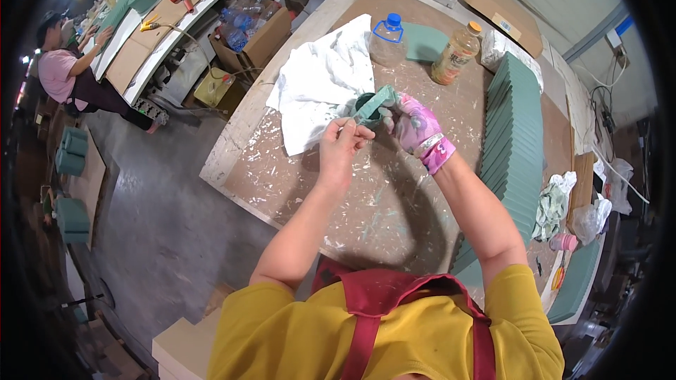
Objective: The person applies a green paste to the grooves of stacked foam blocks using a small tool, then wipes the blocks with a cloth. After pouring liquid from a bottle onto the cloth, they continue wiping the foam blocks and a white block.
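Observation:
My bare left hand (339, 142) is closed, its thumb and forefinger pinched at the lower end of a green strip (382, 98). On my right hand (420, 130) is a pink flowered glove; its fingers are closed round the strip's other end. Just beneath the strip shows a dark green, round, cup-like thing (366, 103), partly covered, so I cannot tell whether a hand touches it. A crumpled white cloth (320, 74) lies beside my left hand. Beyond my hands stand a clear jug with a blue cap (387, 41) and a drink bottle with an orange cap (456, 55).
Stacked green ridged pieces (517, 127) line the right side of the paint-flecked table (373, 204). An open cardboard box (501, 10) sits at the back. Crumpled cloth (553, 207) and scissors (560, 272) lie far right. A person in pink (60, 70) works at another table, far left.

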Motion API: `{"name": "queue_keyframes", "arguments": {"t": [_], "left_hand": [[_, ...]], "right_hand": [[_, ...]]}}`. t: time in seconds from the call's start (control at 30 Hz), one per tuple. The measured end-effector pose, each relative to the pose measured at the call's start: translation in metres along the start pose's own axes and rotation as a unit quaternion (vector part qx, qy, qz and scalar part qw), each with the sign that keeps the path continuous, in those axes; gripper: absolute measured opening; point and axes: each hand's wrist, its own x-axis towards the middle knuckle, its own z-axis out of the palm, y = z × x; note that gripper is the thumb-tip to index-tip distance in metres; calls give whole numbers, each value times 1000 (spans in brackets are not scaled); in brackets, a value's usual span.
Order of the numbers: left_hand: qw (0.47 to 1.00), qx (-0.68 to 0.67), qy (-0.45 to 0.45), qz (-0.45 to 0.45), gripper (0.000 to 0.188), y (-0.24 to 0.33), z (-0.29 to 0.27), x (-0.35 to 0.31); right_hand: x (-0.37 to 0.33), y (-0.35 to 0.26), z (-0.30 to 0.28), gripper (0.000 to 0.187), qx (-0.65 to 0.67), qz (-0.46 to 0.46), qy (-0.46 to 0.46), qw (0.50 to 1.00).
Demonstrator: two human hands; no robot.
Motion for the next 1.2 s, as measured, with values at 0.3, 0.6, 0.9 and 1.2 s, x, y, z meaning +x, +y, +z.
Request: {"name": "queue_keyframes", "arguments": {"t": [0.3,0.6,0.9,1.2], "left_hand": [[995,87,22,46,7,-11,-4,0],[949,277,-24,149,3,19,-19,18],[545,731,-72,405,21,43,12,37],[751,548,-368,4,71,-94,100,-122]], "right_hand": [[-9,22,14,29,13,-80,-36,996],[-88,23,37,22,138,-59,45,988],[-327,-81,-22,31,133,-312,263,903],[-435,-43,-92,32,-21,-378,447,810]]}}
